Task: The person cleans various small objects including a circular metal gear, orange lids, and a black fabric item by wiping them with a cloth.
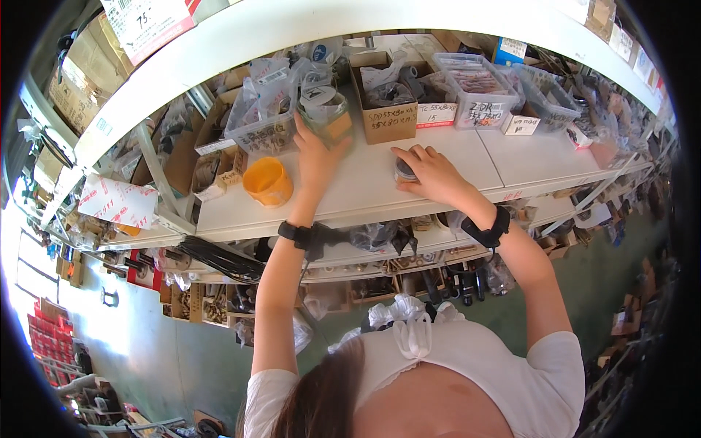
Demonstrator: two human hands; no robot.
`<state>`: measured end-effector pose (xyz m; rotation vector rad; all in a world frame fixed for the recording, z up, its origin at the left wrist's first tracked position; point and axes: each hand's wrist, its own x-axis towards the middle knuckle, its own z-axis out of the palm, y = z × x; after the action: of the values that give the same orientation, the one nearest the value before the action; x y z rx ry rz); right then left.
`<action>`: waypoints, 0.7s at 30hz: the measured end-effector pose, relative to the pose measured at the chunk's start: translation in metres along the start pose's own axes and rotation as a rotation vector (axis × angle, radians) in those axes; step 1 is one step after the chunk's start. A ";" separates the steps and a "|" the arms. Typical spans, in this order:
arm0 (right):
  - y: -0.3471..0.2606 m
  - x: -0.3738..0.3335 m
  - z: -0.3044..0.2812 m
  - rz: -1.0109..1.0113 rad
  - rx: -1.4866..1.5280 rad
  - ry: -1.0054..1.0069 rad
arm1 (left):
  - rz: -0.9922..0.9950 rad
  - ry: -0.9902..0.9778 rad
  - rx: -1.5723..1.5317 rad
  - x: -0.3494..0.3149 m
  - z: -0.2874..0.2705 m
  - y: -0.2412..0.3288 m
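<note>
My left hand (315, 160) reaches to the back of the white shelf. Its fingers and thumb are around the near end of a clear plastic container (326, 109), which has a tan patch on its side and a white round thing on top. Closer to the shelf's front edge, my right hand (432, 175) curls its fingers over a small dark round piece with a greyish side (402, 172). The fingers cover much of this piece, so its exact kind is unclear. A yellow plastic cup (268, 182) stands on the shelf, left of my left hand.
An open cardboard box (385, 124) of bagged parts stands behind my hands. Clear plastic bins (478, 102) line the back right, and another bin (259, 131) is at the left. A white upper shelf edge (350, 18) arches overhead. Lower shelves hold metal parts and black cable (223, 259).
</note>
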<state>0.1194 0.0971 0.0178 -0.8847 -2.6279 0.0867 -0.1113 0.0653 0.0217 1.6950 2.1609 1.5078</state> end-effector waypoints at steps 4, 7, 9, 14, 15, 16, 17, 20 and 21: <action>-0.002 0.001 -0.002 -0.006 -0.003 -0.031 | -0.051 -0.060 -0.041 -0.008 0.004 0.004; -0.001 0.002 -0.002 -0.008 -0.002 -0.055 | 0.072 -0.118 0.054 -0.011 0.011 0.001; 0.002 -0.001 -0.002 0.005 -0.006 -0.077 | 0.025 -0.190 -0.095 0.002 0.010 0.000; -0.003 -0.001 -0.006 0.007 0.020 -0.077 | 0.007 -0.324 -0.267 0.033 0.004 -0.023; -0.003 0.000 -0.006 0.001 0.024 -0.083 | 0.007 -0.380 -0.299 0.035 0.002 -0.026; -0.003 0.001 -0.007 0.001 0.022 -0.081 | 0.006 -0.433 -0.330 0.036 0.000 -0.028; -0.004 0.002 -0.006 -0.001 0.023 -0.081 | -0.006 -0.427 -0.326 0.036 0.001 -0.032; -0.001 0.003 -0.005 -0.016 -0.007 -0.082 | -0.047 -0.399 -0.200 0.023 0.012 -0.034; -0.001 0.002 -0.006 -0.024 -0.010 -0.089 | 0.032 -0.219 -0.195 0.009 0.018 -0.021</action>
<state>0.1197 0.0974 0.0246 -0.8717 -2.7223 0.1093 -0.1208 0.0849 0.0030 1.7441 1.8260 1.4101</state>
